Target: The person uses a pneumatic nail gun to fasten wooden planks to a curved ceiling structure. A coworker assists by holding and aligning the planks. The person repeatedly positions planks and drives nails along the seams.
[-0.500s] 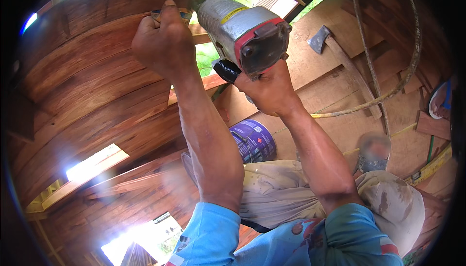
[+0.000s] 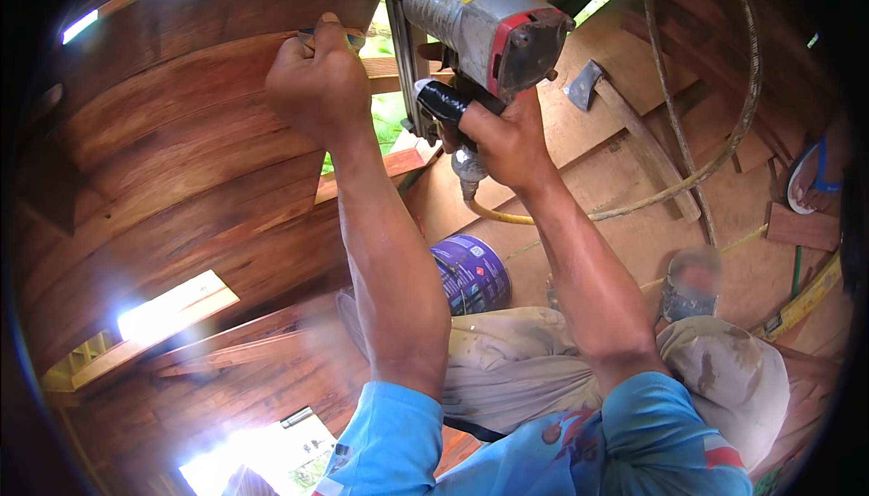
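Note:
My right hand [image 2: 514, 138] is wrapped round the handle of a pneumatic nail gun [image 2: 475, 21], grey with a red band and a dark end cap. Its nose points left against the top of a board wall [image 2: 181, 147], beside an upright edge; I cannot tell whether it touches. Black tape covers part of the grip, and an air hose [image 2: 498, 216] joins at its lower end. Just left of the gun, my left hand [image 2: 321, 80] is closed near the upper boards. It pinches a small, thin thing, mostly hidden by the fingers.
An axe [image 2: 634, 129] lies on the plywood floor [image 2: 579, 188] to the right, with the hose looping over it. A purple can [image 2: 472, 271] stands between my forearms. Further right are a dark can [image 2: 690, 286], a yellow spirit level [image 2: 801, 301] and a sandalled foot [image 2: 815, 184].
The nail gun has moved up and right and turned, so its magazine and hose fitting now show. My left hand has shifted slightly right and down, still closed.

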The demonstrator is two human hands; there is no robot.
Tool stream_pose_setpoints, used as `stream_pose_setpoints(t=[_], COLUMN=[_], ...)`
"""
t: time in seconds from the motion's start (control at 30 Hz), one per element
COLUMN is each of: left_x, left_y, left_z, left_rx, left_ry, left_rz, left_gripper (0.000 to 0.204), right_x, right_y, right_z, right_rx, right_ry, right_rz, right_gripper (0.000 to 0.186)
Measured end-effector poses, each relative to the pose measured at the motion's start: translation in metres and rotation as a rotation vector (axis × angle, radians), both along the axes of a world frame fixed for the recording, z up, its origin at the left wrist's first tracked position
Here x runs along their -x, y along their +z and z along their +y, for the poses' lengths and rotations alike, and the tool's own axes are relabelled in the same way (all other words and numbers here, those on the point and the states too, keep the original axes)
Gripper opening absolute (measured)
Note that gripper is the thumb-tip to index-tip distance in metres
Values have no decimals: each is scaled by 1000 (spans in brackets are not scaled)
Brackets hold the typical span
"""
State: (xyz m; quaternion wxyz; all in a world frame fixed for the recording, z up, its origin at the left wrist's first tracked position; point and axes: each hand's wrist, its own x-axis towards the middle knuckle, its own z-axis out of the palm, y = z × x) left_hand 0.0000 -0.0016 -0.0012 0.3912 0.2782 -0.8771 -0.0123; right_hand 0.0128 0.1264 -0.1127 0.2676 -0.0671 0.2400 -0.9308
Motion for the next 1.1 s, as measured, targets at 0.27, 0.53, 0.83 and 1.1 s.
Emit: stream_pose_setpoints(t=[0.27,0.53,0.83,1.1], left_x=[2,1,0,0], left_y=[-1,0,0,-3], left_z=[1,1,0,0], left_rx=[-8,-22,-16,9], left_ry=[-13,-39,-51,10], left_rz=[33,46,57,4], left_gripper=[48,48,48,40], right_x=[0,1,2,9], right_y=[-1,-1,-2,-3], right_z=[-2,-2,-1,-2], right_rx=[5,-19,-72,-98], right_ry=[-8,20,-33,-99], right_rz=[-29,-6,73,99], right_gripper=[25,28,29,27])
